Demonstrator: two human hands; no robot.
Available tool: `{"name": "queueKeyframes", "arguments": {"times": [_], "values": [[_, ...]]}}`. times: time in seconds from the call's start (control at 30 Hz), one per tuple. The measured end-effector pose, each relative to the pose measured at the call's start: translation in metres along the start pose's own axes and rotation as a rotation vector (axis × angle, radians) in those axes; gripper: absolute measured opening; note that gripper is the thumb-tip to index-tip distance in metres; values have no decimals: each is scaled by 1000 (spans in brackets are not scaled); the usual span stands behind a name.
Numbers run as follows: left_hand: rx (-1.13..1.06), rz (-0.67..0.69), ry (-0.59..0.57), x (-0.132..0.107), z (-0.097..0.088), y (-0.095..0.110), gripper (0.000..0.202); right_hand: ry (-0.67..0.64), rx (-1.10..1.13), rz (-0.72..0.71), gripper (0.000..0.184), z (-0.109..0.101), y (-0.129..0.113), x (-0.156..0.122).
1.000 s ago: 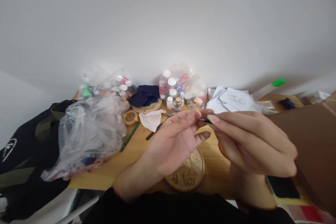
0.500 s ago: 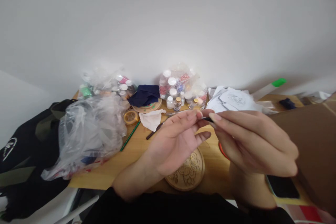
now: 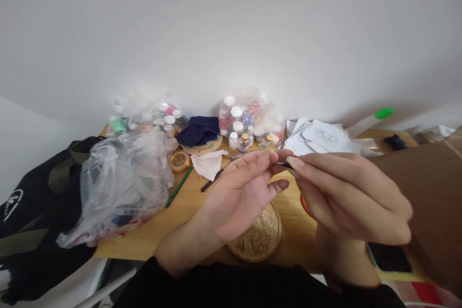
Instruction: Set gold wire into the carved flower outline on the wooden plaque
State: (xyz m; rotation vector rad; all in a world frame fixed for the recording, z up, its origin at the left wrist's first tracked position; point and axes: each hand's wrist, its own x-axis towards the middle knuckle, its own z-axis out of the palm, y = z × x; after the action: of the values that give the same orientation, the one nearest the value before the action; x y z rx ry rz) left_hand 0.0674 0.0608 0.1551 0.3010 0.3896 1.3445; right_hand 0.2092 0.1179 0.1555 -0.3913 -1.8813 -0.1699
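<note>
In the head view, my right hand [image 3: 348,195] pinches a thin dark stick-like thing [image 3: 284,164] between thumb and fingers. Most of it is hidden by the hand, so I cannot tell its kind. My left hand [image 3: 236,197] has its palm turned up, with thumb and forefinger closed at the other end of that thing. Its lower fingers are curled loosely. Beneath both hands lies a round wooden disc [image 3: 265,236] with a flower design in dark outlines, partly covered by my left hand and wrist.
Paint bottles in a clear bag [image 3: 249,110] stand by the wall. On the left are a crumpled plastic bag [image 3: 126,178], a green pencil [image 3: 179,186], a yellow roll [image 3: 179,160] and a white tissue [image 3: 208,163]. Printed papers [image 3: 317,137] and a cardboard box [image 3: 426,202] occupy the right.
Almost nothing differs. My right hand has shifted very slightly, and the dark thing between the hands has tilted a little. My left hand keeps its place.
</note>
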Motion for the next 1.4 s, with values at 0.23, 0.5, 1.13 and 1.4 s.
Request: {"name": "queueKeyframes", "arguments": {"times": [0.23,0.5,1.13,1.4], "values": [[109,68,58,2,0,-1,8,-8,-36,11,30,-1,-3,2],[677,551,87,-1,-2,1,8,21,-58,-28,29,1,4,-2],[494,753,307,-55,-26,66,27,204,-177,78,49,-15,4,0],[894,272,817,-225,-130,27,46,193,-63,256,24,-25,-6,0]]}}
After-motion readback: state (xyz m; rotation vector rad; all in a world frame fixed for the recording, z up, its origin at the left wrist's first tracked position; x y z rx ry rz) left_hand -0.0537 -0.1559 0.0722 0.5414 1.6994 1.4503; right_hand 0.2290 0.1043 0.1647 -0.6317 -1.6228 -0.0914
